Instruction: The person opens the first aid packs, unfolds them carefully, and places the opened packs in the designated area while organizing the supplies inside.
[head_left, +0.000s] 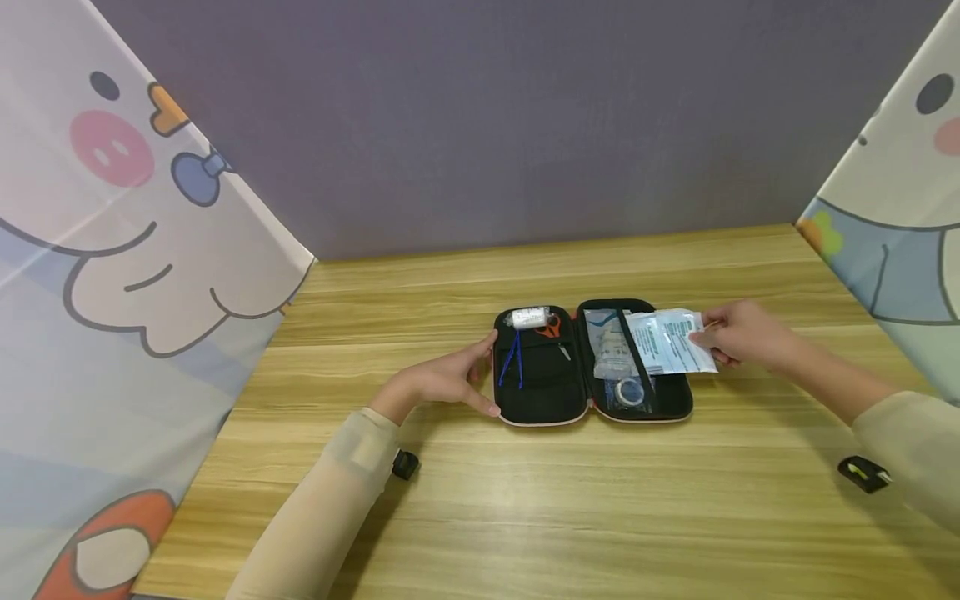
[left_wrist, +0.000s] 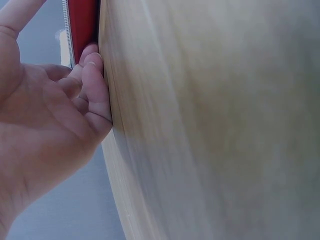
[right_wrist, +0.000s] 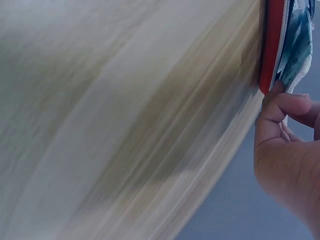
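Observation:
A zippered first-aid case (head_left: 542, 404) lies unfolded on the table, black inside and red outside. My left hand (head_left: 450, 375) rests at its left edge, thumb by the near corner; in the left wrist view, bent fingertips touch the red side (left_wrist: 82, 27). My right hand (head_left: 742, 335) pinches the right end of a white packet with green print (head_left: 671, 340), which overlaps the case's right half. Its left end lies at the black strap (head_left: 636, 354). In the left half are a white bandage roll (head_left: 530, 317), orange-handled scissors (head_left: 551, 327) and blue tweezers (head_left: 512, 360).
Under the strap sit a clear bag with pale contents (head_left: 611, 346) and a white tape roll (head_left: 629, 391). The wooden table (head_left: 570, 508) meets a grey panel (head_left: 525, 125) behind. Cartoon-printed cloths (head_left: 150, 275) stand at both sides.

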